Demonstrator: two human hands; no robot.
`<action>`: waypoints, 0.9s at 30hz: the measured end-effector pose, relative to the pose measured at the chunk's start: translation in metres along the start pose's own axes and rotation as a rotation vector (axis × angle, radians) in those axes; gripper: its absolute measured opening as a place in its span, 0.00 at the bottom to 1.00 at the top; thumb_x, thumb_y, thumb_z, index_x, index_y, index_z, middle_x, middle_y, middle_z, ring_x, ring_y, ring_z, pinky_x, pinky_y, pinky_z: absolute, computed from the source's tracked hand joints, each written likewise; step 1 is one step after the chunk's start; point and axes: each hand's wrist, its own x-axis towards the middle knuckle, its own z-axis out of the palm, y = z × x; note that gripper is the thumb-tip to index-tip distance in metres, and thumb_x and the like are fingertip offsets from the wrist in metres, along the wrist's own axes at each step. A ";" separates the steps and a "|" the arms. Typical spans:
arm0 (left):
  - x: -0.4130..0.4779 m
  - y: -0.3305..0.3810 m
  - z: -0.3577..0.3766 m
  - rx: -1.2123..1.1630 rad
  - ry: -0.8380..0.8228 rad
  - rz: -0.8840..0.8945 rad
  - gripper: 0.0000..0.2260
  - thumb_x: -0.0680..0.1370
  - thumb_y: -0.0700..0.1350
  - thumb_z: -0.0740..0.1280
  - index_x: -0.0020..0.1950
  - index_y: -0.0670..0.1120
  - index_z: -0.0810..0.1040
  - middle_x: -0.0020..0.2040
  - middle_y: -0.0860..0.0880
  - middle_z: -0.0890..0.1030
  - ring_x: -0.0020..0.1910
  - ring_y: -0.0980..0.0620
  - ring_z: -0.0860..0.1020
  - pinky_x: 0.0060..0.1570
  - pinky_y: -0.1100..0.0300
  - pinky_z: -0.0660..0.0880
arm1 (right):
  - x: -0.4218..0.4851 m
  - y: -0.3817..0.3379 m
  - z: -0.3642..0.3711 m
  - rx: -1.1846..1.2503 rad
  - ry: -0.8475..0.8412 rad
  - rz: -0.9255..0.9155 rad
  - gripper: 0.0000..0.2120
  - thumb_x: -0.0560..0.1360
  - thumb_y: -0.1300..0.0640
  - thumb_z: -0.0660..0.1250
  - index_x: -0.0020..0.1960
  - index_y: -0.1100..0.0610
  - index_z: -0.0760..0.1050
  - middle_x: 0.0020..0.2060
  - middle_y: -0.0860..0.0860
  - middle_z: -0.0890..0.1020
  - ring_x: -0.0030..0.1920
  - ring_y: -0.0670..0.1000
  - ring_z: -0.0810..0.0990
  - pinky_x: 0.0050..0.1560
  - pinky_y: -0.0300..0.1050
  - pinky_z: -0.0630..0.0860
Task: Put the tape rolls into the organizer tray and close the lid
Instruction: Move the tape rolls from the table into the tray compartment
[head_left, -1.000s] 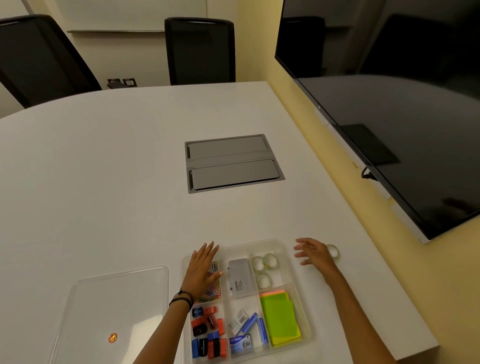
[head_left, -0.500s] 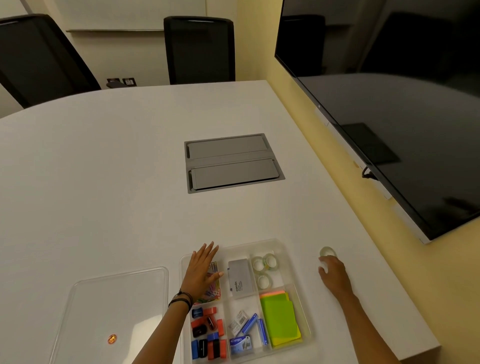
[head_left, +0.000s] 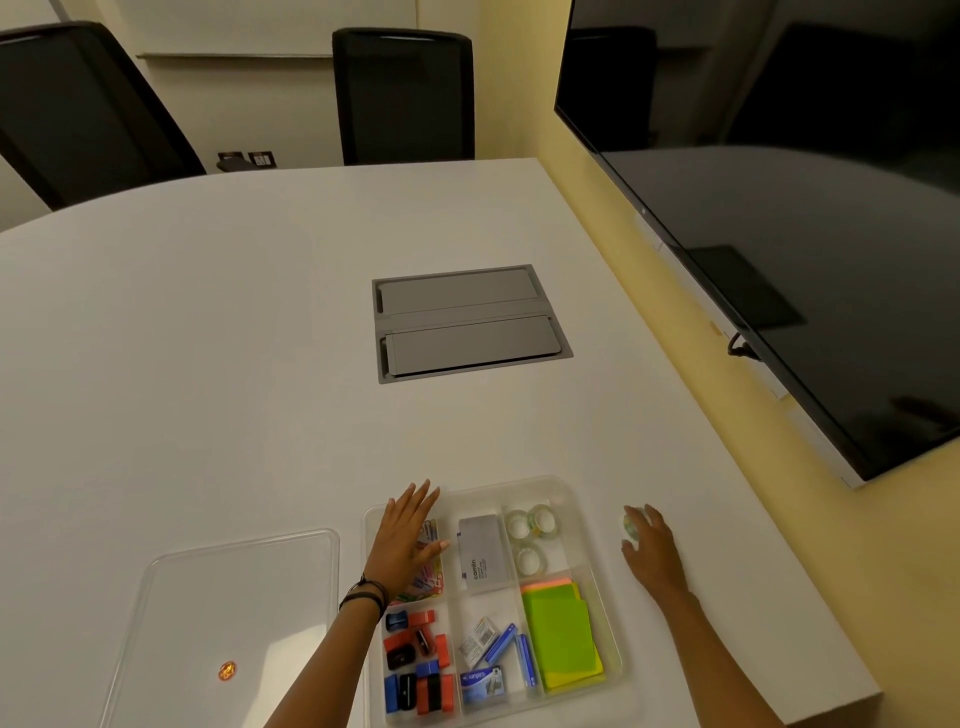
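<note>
The clear organizer tray (head_left: 563, 483) sits at the table's near edge, lid off. Three clear tape rolls (head_left: 530, 535) lie in its far right compartment. One more tape roll (head_left: 630, 526) is just right of the tray, and my right hand (head_left: 652, 551) has its thumb and fingertips closed around it, low over the table. My left hand (head_left: 405, 545) rests flat, fingers spread, on the tray's far left compartment. The clear lid (head_left: 234, 597) lies flat to the left of the tray.
Other tray compartments hold a grey box (head_left: 483, 556), green sticky notes (head_left: 561, 634), staple boxes and red, blue and black sharpeners. A grey cable hatch (head_left: 467, 322) is set in the table's middle. A dark wall screen (head_left: 779, 234) hangs on the right. Two black chairs stand behind.
My right hand moved right to the loose tape roll, closed on it and drew it a little toward the tray. My left hand stayed on the tray.
</note>
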 end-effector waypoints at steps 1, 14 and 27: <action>0.000 0.000 0.000 -0.001 0.000 0.000 0.33 0.76 0.57 0.62 0.73 0.53 0.46 0.73 0.54 0.44 0.75 0.52 0.41 0.72 0.53 0.37 | -0.001 0.000 -0.001 -0.009 0.003 -0.001 0.24 0.74 0.69 0.63 0.69 0.62 0.66 0.71 0.63 0.63 0.71 0.62 0.63 0.71 0.56 0.65; 0.000 -0.001 0.001 -0.003 0.024 0.001 0.32 0.76 0.54 0.64 0.73 0.52 0.48 0.77 0.48 0.50 0.75 0.52 0.42 0.72 0.53 0.37 | -0.001 -0.016 -0.012 -0.060 -0.101 0.018 0.16 0.75 0.57 0.67 0.61 0.59 0.70 0.57 0.61 0.73 0.56 0.59 0.75 0.52 0.48 0.74; 0.001 0.000 0.001 0.018 0.017 0.000 0.33 0.76 0.55 0.63 0.74 0.51 0.47 0.77 0.49 0.49 0.75 0.51 0.42 0.71 0.53 0.37 | -0.008 -0.087 0.002 0.231 -0.181 -0.312 0.13 0.73 0.50 0.69 0.55 0.50 0.71 0.51 0.48 0.74 0.43 0.43 0.75 0.45 0.37 0.75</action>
